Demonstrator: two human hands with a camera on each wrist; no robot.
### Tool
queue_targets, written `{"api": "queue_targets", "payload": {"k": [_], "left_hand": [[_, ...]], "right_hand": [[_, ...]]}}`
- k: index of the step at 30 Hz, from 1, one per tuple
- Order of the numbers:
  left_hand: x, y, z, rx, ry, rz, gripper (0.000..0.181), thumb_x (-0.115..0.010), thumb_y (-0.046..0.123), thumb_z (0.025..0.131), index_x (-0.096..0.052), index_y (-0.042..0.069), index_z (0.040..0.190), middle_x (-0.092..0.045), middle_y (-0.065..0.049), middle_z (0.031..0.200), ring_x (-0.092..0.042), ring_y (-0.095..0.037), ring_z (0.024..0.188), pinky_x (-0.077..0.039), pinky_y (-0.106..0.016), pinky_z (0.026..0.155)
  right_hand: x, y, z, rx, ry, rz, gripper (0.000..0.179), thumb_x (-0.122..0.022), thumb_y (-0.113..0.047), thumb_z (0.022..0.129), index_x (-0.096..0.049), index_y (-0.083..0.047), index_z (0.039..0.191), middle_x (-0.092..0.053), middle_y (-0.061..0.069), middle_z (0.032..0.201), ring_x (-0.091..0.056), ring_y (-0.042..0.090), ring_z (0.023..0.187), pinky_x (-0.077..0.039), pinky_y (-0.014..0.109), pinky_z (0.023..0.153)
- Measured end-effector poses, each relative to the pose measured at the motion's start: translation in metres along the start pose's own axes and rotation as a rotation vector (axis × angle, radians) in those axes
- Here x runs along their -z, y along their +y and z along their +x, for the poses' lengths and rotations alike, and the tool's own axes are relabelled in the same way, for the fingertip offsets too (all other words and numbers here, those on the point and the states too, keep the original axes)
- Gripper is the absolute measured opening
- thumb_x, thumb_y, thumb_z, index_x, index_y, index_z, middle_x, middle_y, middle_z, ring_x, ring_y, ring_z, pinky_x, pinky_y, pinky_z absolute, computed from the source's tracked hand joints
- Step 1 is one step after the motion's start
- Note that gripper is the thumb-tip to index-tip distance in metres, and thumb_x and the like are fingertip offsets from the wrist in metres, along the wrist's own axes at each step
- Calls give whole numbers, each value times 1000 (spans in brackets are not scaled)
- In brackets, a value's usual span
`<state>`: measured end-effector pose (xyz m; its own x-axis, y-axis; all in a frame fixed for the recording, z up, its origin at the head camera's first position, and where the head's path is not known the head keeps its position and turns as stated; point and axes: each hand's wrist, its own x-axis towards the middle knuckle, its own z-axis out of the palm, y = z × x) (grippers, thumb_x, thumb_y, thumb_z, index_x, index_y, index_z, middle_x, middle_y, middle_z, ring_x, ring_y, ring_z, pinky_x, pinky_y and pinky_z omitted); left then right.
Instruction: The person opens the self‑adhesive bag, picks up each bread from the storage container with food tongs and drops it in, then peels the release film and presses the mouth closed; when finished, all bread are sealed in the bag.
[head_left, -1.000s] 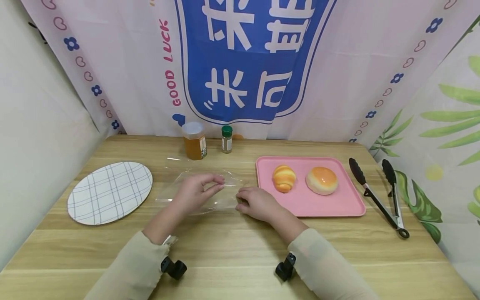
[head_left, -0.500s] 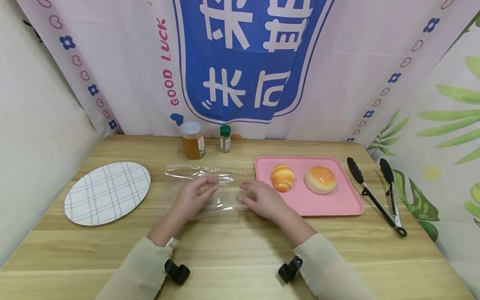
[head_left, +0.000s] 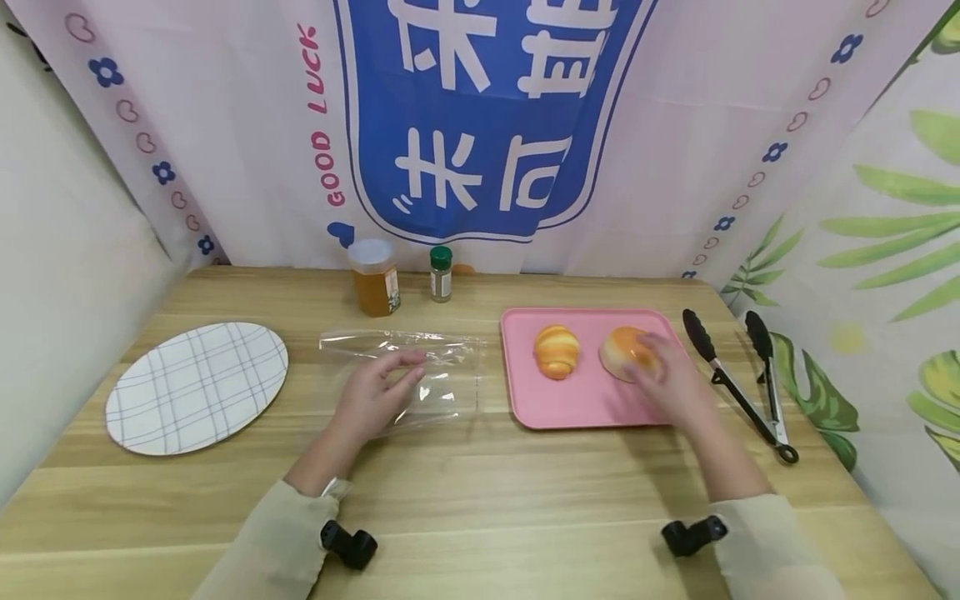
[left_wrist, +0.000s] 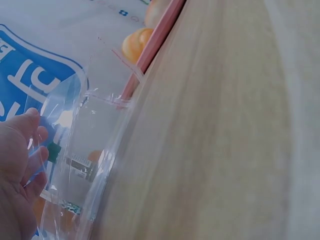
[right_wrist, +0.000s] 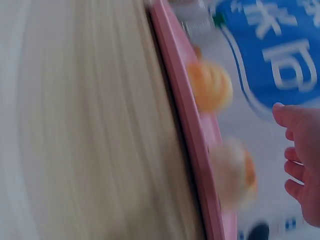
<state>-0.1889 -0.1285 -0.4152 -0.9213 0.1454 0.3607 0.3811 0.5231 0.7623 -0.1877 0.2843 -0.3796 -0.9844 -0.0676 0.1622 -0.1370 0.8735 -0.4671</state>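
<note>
My left hand (head_left: 375, 396) pinches the upper layer of a clear plastic bag (head_left: 452, 387) lying in front of me. In the left wrist view the thumb and fingers sit at the lifted film (left_wrist: 65, 105), and the bag's mouth gapes toward the right. Over the right part of a pink tray (head_left: 566, 410) is my right hand (head_left: 675, 387), blurred, its fingers apart. It overlaps a round bun (head_left: 617, 354) in the head view; the right wrist view has a gap between the hand (right_wrist: 306, 155) and the bun. A striped bread roll (head_left: 557, 352) lies left of the bun.
A checked oval plate (head_left: 198, 387) lies at the left. At the back stand a honey-coloured jar (head_left: 375, 287) and a small green-capped shaker (head_left: 441, 275). Black-tipped tongs (head_left: 738, 396) lie spread right of the tray. A printed cloth (head_left: 465, 167) hangs behind the table.
My right hand has left the bag's right edge and moved right, over the tray to the bun. My left hand stays at the bag, which now lies flatter and straighter than a second ago.
</note>
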Motion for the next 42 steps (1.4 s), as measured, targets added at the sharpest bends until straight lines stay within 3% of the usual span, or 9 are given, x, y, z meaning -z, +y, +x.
{"api": "queue_targets", "payload": {"k": [4,10,17,21,25,30,34,42], "left_hand": [[1,0,0,0,-4,0,24,-68,14,92,-70,4,113,-72,-12,117,-63,-31,118,-49,-49,103],[1,-1,0,-10,5,-10,22,-69,13,91,-70,4,111,-72,-12,116,-63,-32,118,-48,-48,105],[0,-2,-2,-19,-5,-6,22,-68,14,92,-70,4,112,-72,-12,117,-63,-32,118,-49,-48,104],[-2,-2,-3,-14,-14,-4,23,-68,14,92,-70,4,112,-72,-12,117,-63,-32,118,-49,-49,104],[-2,-1,-4,-3,-27,4,23,-66,15,93,-69,5,113,-71,-12,118,-62,-33,119,-48,-50,105],[-1,0,-4,10,-33,2,23,-66,15,93,-68,5,114,-70,-12,120,-61,-34,121,-46,-51,107],[0,0,-3,18,-38,2,23,-66,16,93,-68,6,115,-70,-11,121,-61,-33,122,-46,-51,107],[1,0,-2,20,-36,14,24,-66,18,94,-68,7,115,-70,-10,122,-62,-31,121,-48,-49,106]], "right_hand": [[28,51,-8,-130,60,-99,67,-53,-39,99,-36,8,144,-33,38,147,-31,57,133,-28,72,107],[45,103,-22,-334,14,-163,91,-50,-53,96,-19,15,147,-20,45,146,-23,63,132,-28,75,102],[41,131,-24,-561,-63,-75,118,-51,-68,89,6,17,147,-10,50,146,-17,64,134,-25,72,108],[36,139,-23,-659,-85,-39,122,-49,-73,86,5,18,147,-18,52,142,-25,64,130,-31,70,108],[34,141,-25,-707,-45,-28,122,-51,-75,84,-1,16,148,-19,48,145,-26,62,132,-31,69,108],[35,139,-33,-676,36,48,116,-58,-70,84,-11,15,149,-25,44,146,-30,59,133,-32,68,107],[39,129,-41,-578,70,72,108,-61,-64,85,-20,14,147,-36,43,140,-38,59,126,-36,70,100],[42,97,-51,-361,1,6,103,-65,-59,86,-21,9,150,-41,43,136,-42,60,119,-39,72,91]]}}
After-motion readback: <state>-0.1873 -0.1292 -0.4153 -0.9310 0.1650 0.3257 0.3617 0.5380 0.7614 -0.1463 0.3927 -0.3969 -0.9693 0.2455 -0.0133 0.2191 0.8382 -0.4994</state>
